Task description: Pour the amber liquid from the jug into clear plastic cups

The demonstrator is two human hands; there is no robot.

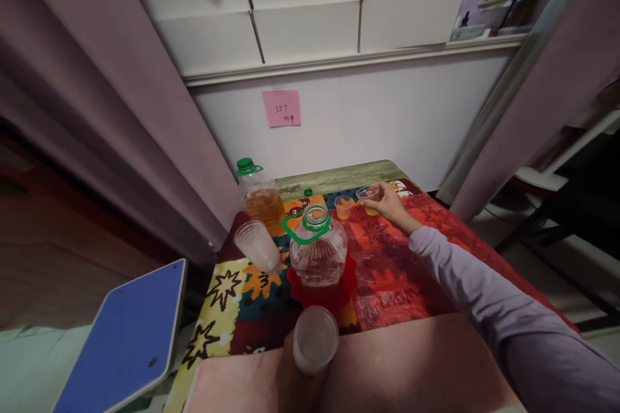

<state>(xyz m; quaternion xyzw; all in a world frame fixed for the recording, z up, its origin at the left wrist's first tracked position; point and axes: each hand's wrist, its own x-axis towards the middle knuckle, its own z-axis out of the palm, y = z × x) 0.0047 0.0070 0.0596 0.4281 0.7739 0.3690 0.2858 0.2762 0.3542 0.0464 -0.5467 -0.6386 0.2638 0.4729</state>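
Note:
My right hand [390, 207] reaches across the table and its fingers close round a small clear plastic cup [367, 194] with a little orange liquid in it. Just left of it stands a second small cup [343, 206] of orange liquid. At the near edge my left hand [292, 375] grips a clear plastic cup [315, 338] with its mouth turned toward me. Right behind that cup an open clear jug with a green handle [318, 251] stands on a red base [339, 293].
A green-capped jug of amber liquid [259, 197] stands at the back left. A stack of clear cups [256, 246] lies tilted beside it, and a loose green cap [308, 192] lies behind. The tablecloth [387, 271] is patterned. A blue board [126, 335] leans at the left. The wall carries a pink note [281, 108].

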